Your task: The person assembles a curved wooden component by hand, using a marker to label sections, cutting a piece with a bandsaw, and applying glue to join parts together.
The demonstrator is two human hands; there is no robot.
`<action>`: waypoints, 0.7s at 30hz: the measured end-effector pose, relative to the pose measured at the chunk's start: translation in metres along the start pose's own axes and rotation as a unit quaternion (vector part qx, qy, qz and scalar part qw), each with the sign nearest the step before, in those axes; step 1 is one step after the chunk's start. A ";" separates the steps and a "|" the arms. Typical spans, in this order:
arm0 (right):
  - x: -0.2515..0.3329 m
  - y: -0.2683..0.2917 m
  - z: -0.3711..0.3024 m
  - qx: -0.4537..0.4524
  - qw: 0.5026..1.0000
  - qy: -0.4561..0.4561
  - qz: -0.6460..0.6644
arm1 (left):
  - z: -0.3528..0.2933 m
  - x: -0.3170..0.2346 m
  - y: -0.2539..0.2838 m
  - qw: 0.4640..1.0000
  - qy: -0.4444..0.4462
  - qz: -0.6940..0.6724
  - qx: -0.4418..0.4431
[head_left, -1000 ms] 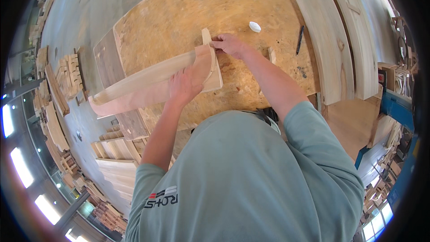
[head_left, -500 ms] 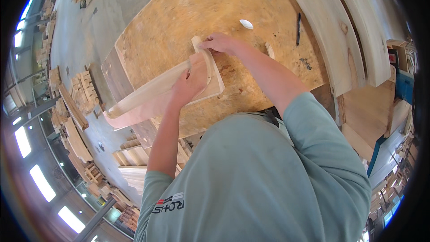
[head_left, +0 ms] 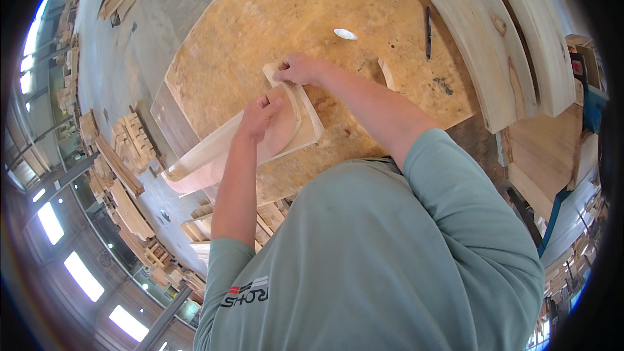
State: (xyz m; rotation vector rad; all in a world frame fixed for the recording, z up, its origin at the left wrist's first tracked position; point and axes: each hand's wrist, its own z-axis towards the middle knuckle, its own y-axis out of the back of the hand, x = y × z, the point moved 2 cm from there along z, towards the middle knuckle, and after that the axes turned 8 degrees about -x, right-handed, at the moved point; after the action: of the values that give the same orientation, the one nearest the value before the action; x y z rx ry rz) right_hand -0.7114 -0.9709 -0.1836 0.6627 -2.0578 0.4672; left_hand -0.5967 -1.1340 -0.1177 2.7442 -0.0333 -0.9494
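A long pinkish thin wooden panel with a rounded end (head_left: pixel 281 127) lies over a paler wooden board (head_left: pixel 312 131) on the worktable. My left hand (head_left: pixel 257 118) sits on the panel near its rounded end, fingers curled at the far edge and thumb stretched along the top. At the far end of the pale wood, my right hand (head_left: pixel 300 69) pinches the tip of a narrow wooden strip (head_left: pixel 270 73). How far this strip runs beneath the panel is hidden. The two hands are close together but apart.
The worktable (head_left: pixel 260 13) has a worn tan top. A white oval piece (head_left: pixel 346 34), a black pen (head_left: pixel 428 32) and a small curved wood offcut (head_left: pixel 386 73) lie on it. Large pale planks (head_left: pixel 484 45) run along the right. Stacked wood (head_left: pixel 133 140) stands on the floor at left.
My left hand has moved up the panel toward the right hand, its fingers now more curled. The right hand still grips the strip's end. The whole view has shifted slightly.
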 end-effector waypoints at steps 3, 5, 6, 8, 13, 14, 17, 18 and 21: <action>0.003 -0.001 0.000 -0.011 1.000 0.010 -0.008 | 0.000 -0.001 0.000 1.000 -0.003 0.000 0.001; -0.005 -0.004 0.004 -0.033 0.999 0.017 0.029 | -0.002 -0.004 -0.001 1.000 -0.008 -0.012 0.000; -0.007 -0.005 0.005 -0.034 0.998 0.018 0.046 | -0.003 -0.004 -0.002 1.000 -0.010 -0.022 0.000; -0.013 -0.008 0.007 -0.035 0.996 0.018 0.081 | -0.002 -0.003 -0.002 1.000 -0.007 -0.018 -0.012; -0.017 -0.011 0.005 -0.043 0.990 -0.005 0.137 | 0.001 0.006 -0.002 0.999 -0.010 -0.038 -0.021; -0.018 -0.010 0.004 -0.047 0.988 -0.006 0.147 | 0.002 0.006 -0.002 0.999 -0.008 -0.045 -0.020; -0.018 -0.005 0.005 -0.001 0.989 -0.025 0.145 | 0.006 0.011 0.000 0.998 -0.014 -0.064 -0.022; -0.016 -0.004 0.003 -0.004 0.989 -0.031 0.148 | 0.005 0.011 0.000 0.997 -0.016 -0.070 -0.024; -0.010 0.002 -0.004 -0.007 0.988 -0.044 0.147 | 0.003 0.008 -0.001 0.997 -0.001 -0.074 -0.018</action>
State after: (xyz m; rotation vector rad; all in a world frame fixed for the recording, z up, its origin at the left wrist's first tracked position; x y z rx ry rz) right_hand -0.7052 -0.9645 -0.1899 0.3775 -2.2512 0.6000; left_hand -0.5918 -1.1349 -0.1251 2.7439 0.1865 -0.9793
